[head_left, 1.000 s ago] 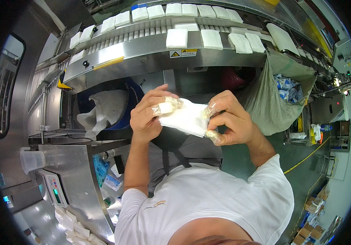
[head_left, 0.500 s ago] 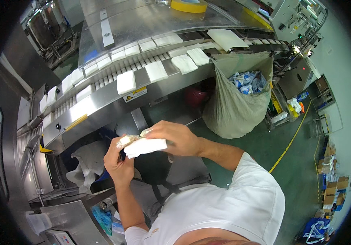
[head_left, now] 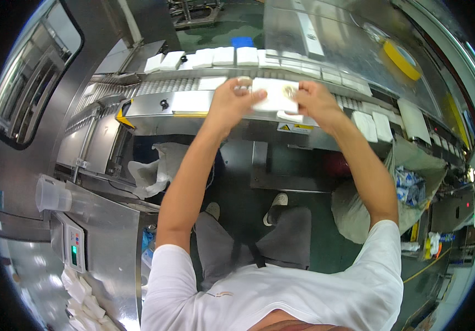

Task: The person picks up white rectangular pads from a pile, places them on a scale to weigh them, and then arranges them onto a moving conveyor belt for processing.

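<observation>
While both arms reach forward over the conveyor (head_left: 154,107), one white folded pad (head_left: 270,95) is held between the two hands, above the conveyor's near edge. The left hand (head_left: 231,105) is closed on the pad's left end, its thumb on the face turned to the camera and its fingers bent. The right hand (head_left: 317,102) pinches the right end, its fingers drawn together, with a yellowish covered fingertip (head_left: 288,91) on the white surface. The gap between the hands is spanned by the pad; motion blur hides its layers, so they cannot be counted, and I cannot tell whether it touches anything below.

Along the conveyor's far side runs a row of white pads (head_left: 223,56); at least six can be told apart from its left end, and those farther right blur together. On the near ledge, two white pads (head_left: 373,126) lie side by side, right of the right hand, and a third shows partly from beneath the held one. One yellow tape roll (head_left: 402,59) rests on the steel surface beyond. One sack (head_left: 359,204) hangs at the right. On the bench (head_left: 110,237) at the left are one scale (head_left: 74,243) and one clear tub (head_left: 52,193).
</observation>
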`<state>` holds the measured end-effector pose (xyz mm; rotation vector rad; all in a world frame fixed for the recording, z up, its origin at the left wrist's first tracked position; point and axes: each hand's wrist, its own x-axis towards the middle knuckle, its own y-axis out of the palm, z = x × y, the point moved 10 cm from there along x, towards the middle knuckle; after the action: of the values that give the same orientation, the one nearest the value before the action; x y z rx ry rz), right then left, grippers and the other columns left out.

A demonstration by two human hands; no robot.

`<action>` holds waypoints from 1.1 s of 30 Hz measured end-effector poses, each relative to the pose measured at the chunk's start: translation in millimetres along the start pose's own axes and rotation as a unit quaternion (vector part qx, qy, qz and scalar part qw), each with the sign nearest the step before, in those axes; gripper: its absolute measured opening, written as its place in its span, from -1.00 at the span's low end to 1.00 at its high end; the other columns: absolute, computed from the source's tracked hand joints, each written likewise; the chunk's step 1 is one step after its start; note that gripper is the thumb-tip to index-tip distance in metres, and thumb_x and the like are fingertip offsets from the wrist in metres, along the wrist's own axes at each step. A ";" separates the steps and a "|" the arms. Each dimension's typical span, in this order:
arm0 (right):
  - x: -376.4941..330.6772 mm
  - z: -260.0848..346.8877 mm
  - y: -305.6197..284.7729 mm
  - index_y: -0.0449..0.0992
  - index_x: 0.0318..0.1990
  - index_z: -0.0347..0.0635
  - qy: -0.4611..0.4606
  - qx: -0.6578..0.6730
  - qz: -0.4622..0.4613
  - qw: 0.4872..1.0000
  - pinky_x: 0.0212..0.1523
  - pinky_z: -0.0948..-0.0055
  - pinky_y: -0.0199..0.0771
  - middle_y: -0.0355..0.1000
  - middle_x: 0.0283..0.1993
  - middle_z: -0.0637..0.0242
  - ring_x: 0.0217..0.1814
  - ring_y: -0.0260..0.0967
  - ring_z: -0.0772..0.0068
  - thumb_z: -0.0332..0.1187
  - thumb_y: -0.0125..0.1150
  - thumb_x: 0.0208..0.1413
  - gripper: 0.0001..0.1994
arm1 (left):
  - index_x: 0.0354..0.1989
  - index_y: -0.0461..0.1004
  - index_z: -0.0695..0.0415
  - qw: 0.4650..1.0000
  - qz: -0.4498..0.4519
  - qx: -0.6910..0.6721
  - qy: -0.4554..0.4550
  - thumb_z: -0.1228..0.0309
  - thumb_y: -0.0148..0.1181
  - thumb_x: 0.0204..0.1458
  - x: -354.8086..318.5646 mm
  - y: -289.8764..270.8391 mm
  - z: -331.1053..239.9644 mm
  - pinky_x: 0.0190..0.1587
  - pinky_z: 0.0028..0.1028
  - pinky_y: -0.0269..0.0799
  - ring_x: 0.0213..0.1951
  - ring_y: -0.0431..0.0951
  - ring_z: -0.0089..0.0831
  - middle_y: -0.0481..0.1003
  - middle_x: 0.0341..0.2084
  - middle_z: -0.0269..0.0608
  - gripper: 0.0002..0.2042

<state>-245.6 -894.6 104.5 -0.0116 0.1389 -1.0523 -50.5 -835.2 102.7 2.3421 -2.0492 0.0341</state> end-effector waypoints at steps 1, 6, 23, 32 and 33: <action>27.5 1.5 1.8 0.50 0.03 -0.49 -0.002 0.013 0.011 1.000 -0.02 0.38 0.72 0.54 -0.04 0.10 -0.09 0.58 0.37 -0.33 0.20 0.37 -0.69 | 0.18 0.39 0.45 1.000 -0.011 0.016 -0.008 0.31 0.52 0.07 20.9 -11.3 -0.6 -0.17 -0.45 0.64 -0.17 0.65 -0.36 0.62 -0.14 0.05 -0.38; 126.3 -1.4 33.8 0.48 0.07 -0.54 0.020 0.034 0.057 0.998 0.05 0.38 0.73 0.50 0.05 -0.03 0.05 0.57 0.26 -0.36 0.18 0.38 -0.68 | 0.23 0.28 0.60 0.998 -0.045 0.036 -0.018 0.36 0.55 0.01 96.6 -71.9 8.5 -0.21 -0.41 0.72 -0.13 0.69 -0.16 0.53 -0.04 0.34 -0.26; 157.9 0.1 73.7 0.67 -0.22 -0.31 -0.101 -0.458 0.019 0.883 0.03 0.05 0.55 0.60 -0.09 -0.14 -0.02 0.56 -0.09 -0.05 0.12 0.22 -0.56 | 0.07 0.45 0.22 0.952 -0.223 0.199 0.070 0.43 0.23 0.29 -183.3 -79.3 100.2 -0.01 -0.42 0.52 -0.11 0.60 -0.45 0.57 -0.08 -0.19 -0.76; 262.7 -98.0 130.7 0.53 0.20 -0.37 0.092 -0.480 -0.191 0.851 0.43 -0.05 0.20 0.26 0.43 -0.24 0.54 0.12 -0.19 0.00 0.26 0.11 -0.36 | 0.18 0.41 0.30 0.954 -0.218 0.176 -0.111 0.44 0.31 0.21 -338.9 -116.0 286.8 0.08 -0.35 0.51 -0.04 0.61 -0.29 0.57 -0.04 -0.01 -0.60; 246.6 -93.6 119.7 0.56 0.14 -0.38 0.104 -0.452 -0.296 0.835 0.33 -0.03 0.33 0.37 0.33 -0.21 0.41 0.28 -0.13 -0.05 0.30 0.09 -0.41 | 0.17 0.41 0.31 0.958 -0.209 0.164 -0.104 0.44 0.30 0.22 -342.3 -116.9 294.1 0.09 -0.36 0.50 -0.04 0.61 -0.30 0.57 -0.04 -0.02 -0.61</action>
<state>-33.1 -1043.4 -24.2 -0.8525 0.8710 -1.5186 19.0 -491.4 -204.3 3.0614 -1.6809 0.1308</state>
